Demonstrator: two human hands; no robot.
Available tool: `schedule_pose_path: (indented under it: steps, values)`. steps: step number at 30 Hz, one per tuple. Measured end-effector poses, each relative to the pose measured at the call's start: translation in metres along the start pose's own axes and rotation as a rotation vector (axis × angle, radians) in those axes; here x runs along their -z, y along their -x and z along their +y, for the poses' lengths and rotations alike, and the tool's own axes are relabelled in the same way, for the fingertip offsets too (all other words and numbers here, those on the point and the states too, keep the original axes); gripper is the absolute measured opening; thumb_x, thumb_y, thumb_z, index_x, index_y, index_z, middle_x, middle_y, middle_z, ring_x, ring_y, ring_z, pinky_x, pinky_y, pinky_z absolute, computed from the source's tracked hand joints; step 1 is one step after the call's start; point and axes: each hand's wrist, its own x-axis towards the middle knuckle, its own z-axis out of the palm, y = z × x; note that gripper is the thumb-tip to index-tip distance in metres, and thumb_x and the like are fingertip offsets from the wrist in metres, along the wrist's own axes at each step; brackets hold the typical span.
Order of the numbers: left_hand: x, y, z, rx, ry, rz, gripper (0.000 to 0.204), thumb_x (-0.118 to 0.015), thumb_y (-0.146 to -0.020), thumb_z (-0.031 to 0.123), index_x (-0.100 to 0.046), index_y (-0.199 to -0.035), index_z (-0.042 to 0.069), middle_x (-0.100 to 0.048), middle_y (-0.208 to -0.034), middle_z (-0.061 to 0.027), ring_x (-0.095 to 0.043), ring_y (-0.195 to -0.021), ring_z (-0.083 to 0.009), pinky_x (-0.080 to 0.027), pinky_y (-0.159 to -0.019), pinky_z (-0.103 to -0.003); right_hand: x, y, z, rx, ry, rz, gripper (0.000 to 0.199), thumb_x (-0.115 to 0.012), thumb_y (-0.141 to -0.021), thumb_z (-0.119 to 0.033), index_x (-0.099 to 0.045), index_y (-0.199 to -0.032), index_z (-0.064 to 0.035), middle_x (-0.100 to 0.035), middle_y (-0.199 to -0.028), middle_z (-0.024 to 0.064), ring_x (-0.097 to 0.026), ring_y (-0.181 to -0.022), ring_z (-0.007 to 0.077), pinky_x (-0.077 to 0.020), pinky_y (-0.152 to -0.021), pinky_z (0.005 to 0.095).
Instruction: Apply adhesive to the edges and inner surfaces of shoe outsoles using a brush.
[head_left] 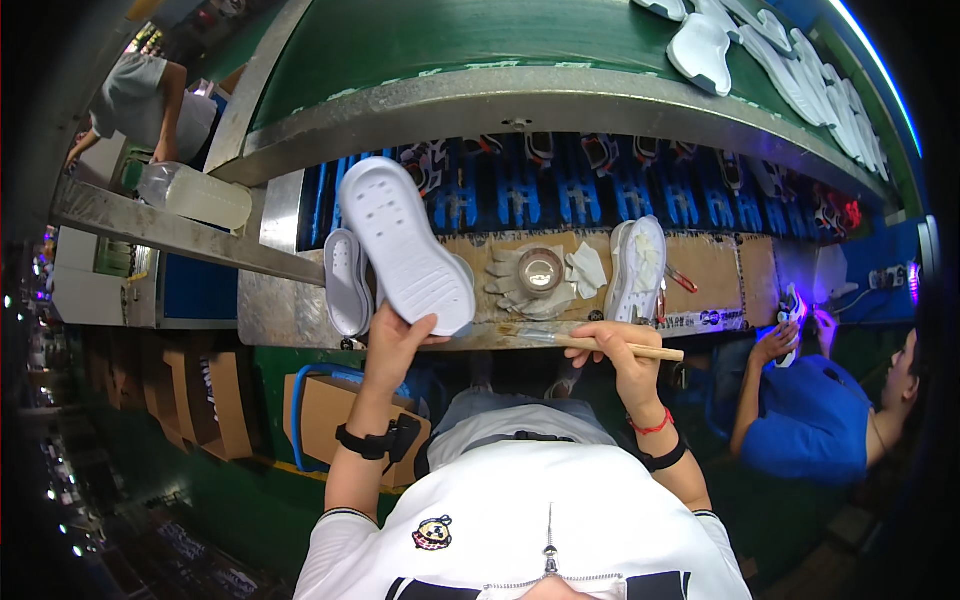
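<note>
My left hand (396, 345) grips a white shoe sole (408, 245) by its lower end, thumb over the edge, holding it tilted up above the bench. In my right hand (622, 352) is a brush (655, 352) with a wooden handle, its bristle end pointing left toward the sole, apart from it. Between the hands, a small round bowl (541, 271) stands on a crumpled glove (503, 268) on the cardboard-covered bench. Another white sole (346, 282) stands behind the held one at left. At right, one more sole (637, 268) holds crumpled pale pieces.
Red-handled scissors (682, 281) lie right of the sole. Behind the bench runs a blue rack (580, 200) with shoe parts. Above it is a green conveyor (480, 50) with several soles (790, 75). A co-worker in blue (805, 420) sits at right; cardboard boxes (205, 400) stand at left.
</note>
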Motion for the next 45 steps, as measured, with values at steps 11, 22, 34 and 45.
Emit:
schedule_pose_path:
  steps: [11, 22, 34, 45]
  values:
    - [-0.046, 0.005, 0.01, -0.246, -0.186, -0.033, 0.034, -0.057, -0.081, -0.004, -0.047, -0.113, -0.004, -0.06, -0.102, -0.0092, -0.06, -0.089, -0.0121, -0.05, -0.076, -0.024, -0.01, -0.01, -0.012, 0.146, 0.119, -0.119, 0.02, -0.05, -0.087, -0.004, -0.066, -0.087, 0.007, -0.067, -0.075, 0.0144, -0.064, -0.063, 0.0153, -0.0522, -0.056, 0.0227]
    - [-0.046, 0.007, 0.011, -0.239, -0.201, -0.034, 0.034, -0.058, -0.082, -0.003, -0.047, -0.113, -0.004, -0.06, -0.1, -0.0099, -0.06, -0.087, -0.0124, -0.05, -0.075, -0.024, -0.001, -0.013, -0.017, 0.23, 0.171, -0.143, 0.019, -0.05, -0.084, -0.003, -0.067, -0.085, 0.0054, -0.067, -0.073, 0.0136, -0.064, -0.06, 0.0156, -0.0515, -0.053, 0.0233]
    - [-0.043, 0.006, 0.011, -0.218, -0.202, -0.044, 0.034, -0.058, -0.081, -0.002, -0.047, -0.113, -0.005, -0.061, -0.1, -0.0106, -0.06, -0.086, -0.0121, -0.05, -0.075, -0.024, -0.001, -0.023, -0.02, 0.359, 0.336, -0.233, 0.019, -0.05, -0.084, -0.004, -0.067, -0.084, 0.0038, -0.067, -0.07, 0.0121, -0.064, -0.058, 0.0156, -0.0501, -0.053, 0.0228]
    - [-0.067, -0.02, 0.017, -0.236, -0.224, -0.216, 0.049, -0.057, -0.082, -0.002, -0.028, -0.121, -0.001, -0.055, -0.109, -0.0162, -0.062, -0.091, -0.0201, -0.054, -0.073, -0.027, 0.029, -0.007, -0.037, 0.321, 0.275, 0.068, 0.026, -0.045, -0.084, -0.009, -0.065, -0.083, 0.0079, -0.066, -0.069, 0.0155, -0.064, -0.058, 0.0195, -0.0501, -0.053, 0.0258]
